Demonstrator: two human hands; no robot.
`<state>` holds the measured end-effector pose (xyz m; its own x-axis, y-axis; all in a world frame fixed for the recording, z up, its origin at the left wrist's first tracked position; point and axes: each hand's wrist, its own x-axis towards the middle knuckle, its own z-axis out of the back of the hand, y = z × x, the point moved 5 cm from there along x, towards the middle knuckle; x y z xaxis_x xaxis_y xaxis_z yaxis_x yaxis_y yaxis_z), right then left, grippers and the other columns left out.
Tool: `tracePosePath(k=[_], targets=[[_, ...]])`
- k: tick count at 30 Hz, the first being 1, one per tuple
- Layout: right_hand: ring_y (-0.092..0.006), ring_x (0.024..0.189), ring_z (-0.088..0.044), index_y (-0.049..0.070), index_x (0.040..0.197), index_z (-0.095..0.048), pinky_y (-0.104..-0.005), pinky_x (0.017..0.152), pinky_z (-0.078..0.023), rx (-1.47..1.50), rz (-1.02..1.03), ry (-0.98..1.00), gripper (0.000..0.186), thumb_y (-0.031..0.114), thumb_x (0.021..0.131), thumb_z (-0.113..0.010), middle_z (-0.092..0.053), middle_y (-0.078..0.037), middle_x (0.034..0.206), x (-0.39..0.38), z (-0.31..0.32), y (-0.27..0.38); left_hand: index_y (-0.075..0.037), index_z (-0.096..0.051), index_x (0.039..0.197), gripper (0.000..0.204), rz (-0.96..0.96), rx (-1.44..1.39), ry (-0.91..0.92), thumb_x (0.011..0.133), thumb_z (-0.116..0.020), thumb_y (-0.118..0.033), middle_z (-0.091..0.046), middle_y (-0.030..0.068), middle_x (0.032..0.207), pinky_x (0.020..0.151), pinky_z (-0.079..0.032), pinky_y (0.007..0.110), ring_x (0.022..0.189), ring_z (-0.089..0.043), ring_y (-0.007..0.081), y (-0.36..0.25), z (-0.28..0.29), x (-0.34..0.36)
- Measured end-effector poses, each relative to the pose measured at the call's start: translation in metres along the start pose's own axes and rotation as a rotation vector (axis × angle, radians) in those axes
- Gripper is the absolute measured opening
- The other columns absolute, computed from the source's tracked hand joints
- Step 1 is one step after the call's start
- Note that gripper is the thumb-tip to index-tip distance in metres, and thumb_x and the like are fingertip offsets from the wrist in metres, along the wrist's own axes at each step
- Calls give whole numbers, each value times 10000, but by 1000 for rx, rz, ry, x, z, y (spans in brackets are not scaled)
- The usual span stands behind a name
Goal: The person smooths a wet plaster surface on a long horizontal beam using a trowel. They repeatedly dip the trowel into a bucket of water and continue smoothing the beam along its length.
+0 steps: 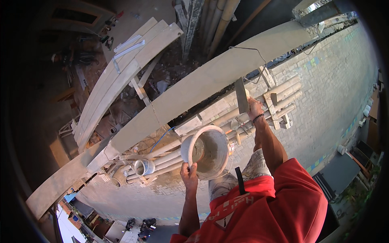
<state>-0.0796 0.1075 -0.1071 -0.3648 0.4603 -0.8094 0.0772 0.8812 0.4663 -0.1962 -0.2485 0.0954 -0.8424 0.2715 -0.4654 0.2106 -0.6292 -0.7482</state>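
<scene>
My left hand point(189, 173) is closed on the rim of a pale bucket point(185, 149). The bucket is tilted so that its inside shows, with a grey-brown residue point(199, 150) at the bottom. In my right hand point(255, 108) is a plastering trowel, its flat grey blade point(241, 95) standing near the lower side of a long concrete-coloured beam point(210, 83). The fingers wrap round its handle, which is mostly hidden. A bent wire clamp point(256, 50) sits across the beam beyond the trowel.
Bamboo poles point(285, 91) and timber pieces form a scaffold under both arms, high above a paved street point(324, 85). A small white pail point(144, 167) stands on the poles at left. Curved boards point(117, 81) lie beyond the beam. Far below are people point(147, 229).
</scene>
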Motion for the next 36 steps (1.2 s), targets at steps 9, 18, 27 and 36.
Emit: tracePosePath(k=[9, 18, 27, 36], targets=[[-156, 856, -623, 6, 1179, -555, -301, 731, -502, -26, -15, 202, 293, 157, 946, -460, -637, -57, 993, -20, -26, -57, -10, -480, 770, 217, -4, 2, 31, 869, -632, -129, -369, -12, 643, 516, -288, 272, 589, -331, 89, 4, 0, 4], [-245, 933, -634, 15, 1129, -578, -382, 815, -513, 433, 130, 261, 314, 234, 926, -482, -646, -107, 1053, -48, 58, 44, -5, -464, 767, 230, -5, 0, 8, 870, -632, -125, -360, -7, 650, 514, -288, 267, 591, -323, 88, 2, -2, 8], [-283, 957, -634, 37, 1158, -568, -415, 790, -533, 662, 350, 240, 347, 246, 910, -446, -636, -118, 1104, 43, 70, 160, -20, -465, 757, 236, -57, 33, 51, 872, -635, -136, -371, -25, 639, 514, -289, 259, 585, -327, 77, -38, -36, 8], [-241, 998, -626, 95, 1164, -589, -385, 844, -513, 622, 92, 512, 340, 288, 898, -502, -643, -71, 1120, 56, 20, 115, -32, -466, 749, 243, -80, 41, 104, 869, -642, -148, -386, -30, 633, 519, -302, 252, 585, -336, 71, -54, -64, 3]])
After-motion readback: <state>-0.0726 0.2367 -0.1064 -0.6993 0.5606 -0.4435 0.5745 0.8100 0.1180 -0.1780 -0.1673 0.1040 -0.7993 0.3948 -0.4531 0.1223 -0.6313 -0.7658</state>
